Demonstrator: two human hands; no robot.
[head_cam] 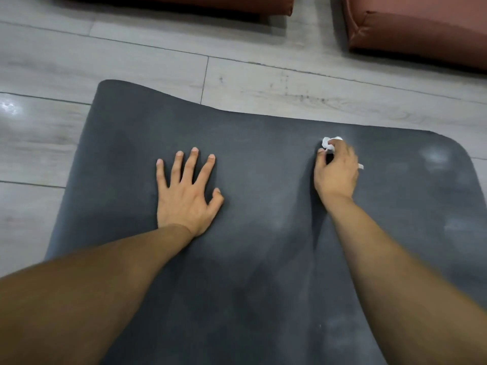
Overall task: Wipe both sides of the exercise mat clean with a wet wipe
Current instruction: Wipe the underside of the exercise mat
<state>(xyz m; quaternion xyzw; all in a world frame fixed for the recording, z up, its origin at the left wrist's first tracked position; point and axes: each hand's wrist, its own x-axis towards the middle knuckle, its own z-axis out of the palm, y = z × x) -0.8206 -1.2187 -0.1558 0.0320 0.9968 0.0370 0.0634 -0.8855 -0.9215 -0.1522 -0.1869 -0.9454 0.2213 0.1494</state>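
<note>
A dark grey exercise mat (pixel 263 159) lies flat on the floor and fills most of the view, its far edge slightly wavy. My left hand (pixel 187 191) presses flat on the mat with fingers spread, left of centre. My right hand (pixel 337 169) holds a crumpled white wet wipe (pixel 329 143) against the mat near its far right part; the wipe sticks out past my fingertips, and a small corner shows at the hand's right side. Pale dusty smudges mark the mat to the right of that hand.
Light grey wood-look floor (pixel 263 85) surrounds the mat. Two reddish-brown cushions lie beyond it, one at the top left (pixel 210 3) and one at the top right (pixel 421 30).
</note>
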